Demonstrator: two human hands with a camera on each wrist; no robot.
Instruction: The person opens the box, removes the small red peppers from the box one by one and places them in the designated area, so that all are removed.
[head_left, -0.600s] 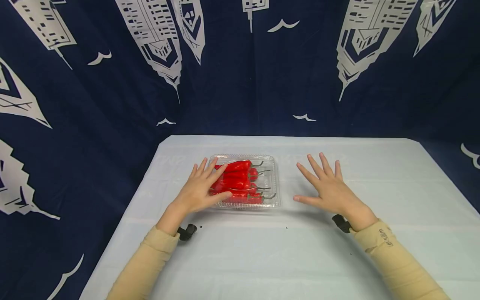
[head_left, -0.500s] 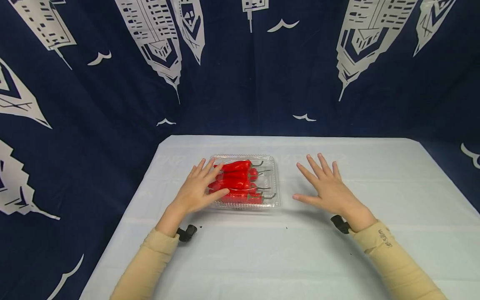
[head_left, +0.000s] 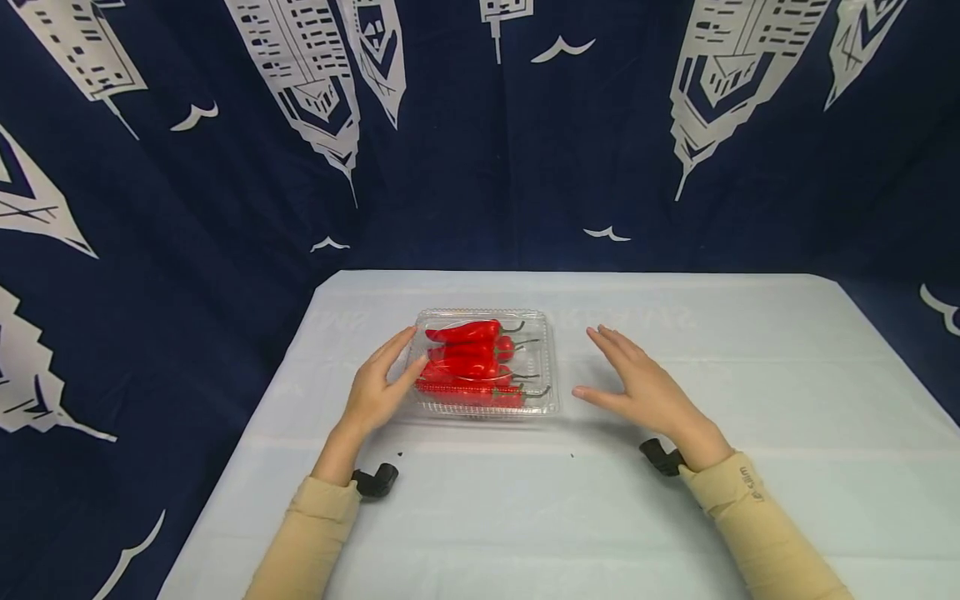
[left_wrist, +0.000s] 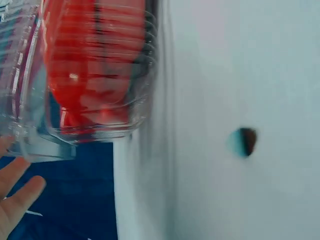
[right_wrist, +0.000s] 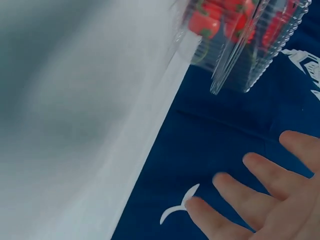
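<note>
A clear plastic clamshell box (head_left: 542, 362) lies on the table with several red peppers (head_left: 468, 367) inside, their green stems pointing right. Its lid looks shut. My left hand (head_left: 375, 396) is at the box's left side, fingers fairly straight and thumb apart; whether it touches the box I cannot tell. In the left wrist view, fingers (left_wrist: 22, 197) show near the corner of the box (left_wrist: 37, 145). To the right of the box, with a gap between, my right hand (head_left: 648, 392) holds nothing, its fingers extended. The right wrist view shows those fingers (right_wrist: 245, 200) spread, away from the box (right_wrist: 250, 55).
The box rests on a white-covered table (head_left: 480, 517). Behind it hangs a dark blue cloth (head_left: 465, 183) with white building and bird prints. Small dark specks (head_left: 400, 454) lie on the cover in front of the box.
My left hand has drawn back left from over the peppers to the box's left edge and turned sideways. My right hand has shifted slightly left and turned inward, its fingers closer together.
</note>
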